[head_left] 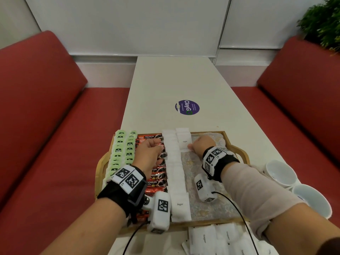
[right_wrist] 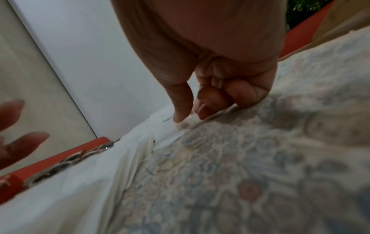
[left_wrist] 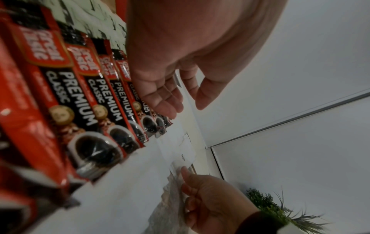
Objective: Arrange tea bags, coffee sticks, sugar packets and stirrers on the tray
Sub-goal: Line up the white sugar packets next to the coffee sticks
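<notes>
- Sugar packet [head_left: 184, 142] with the word "Sugar" lay at the far end of a second white row, in the upper middle of the head view, inside the wooden tray [head_left: 237, 150]
- Right hand [head_left: 202, 143] was at the near right corner of this packet; in the right wrist view the thumb and the curled fingers [right_wrist: 204, 109] pinched its edge against the patterned cloth [head_left: 206, 207] that lined the tray
- Left hand [head_left: 150, 153] hovered over the coffee sticks [head_left: 158, 178], holding nothing; in the left wrist view its fingers [left_wrist: 160, 98] were loosely bent and a little apart
- Coffee sticks, red and black with "PREMIUM CLASSIC" on them, made one overlapped column in the left middle part of the tray
- Green tea bags [head_left: 122, 153] stood in two columns at the left edge of the tray, just beside the coffee sticks
- One long column of white sugar packets [head_left: 174, 173] ran from the far side of the tray to the near side, between the coffee sticks and the bare cloth
- More loose white packets [head_left: 215, 238] lay on the white table [head_left: 174, 80] at the bottom of the head view, outside the near rim of the tray
- Two white cups [head_left: 296, 184] stood on the table at the lower right of the frame, near the tray
- A round purple sticker [head_left: 187, 107] was on the table beyond the tray
- Red seats [head_left: 46, 126] were at both sides of the table, and a green plant [head_left: 323, 23] in the upper right corner
</notes>
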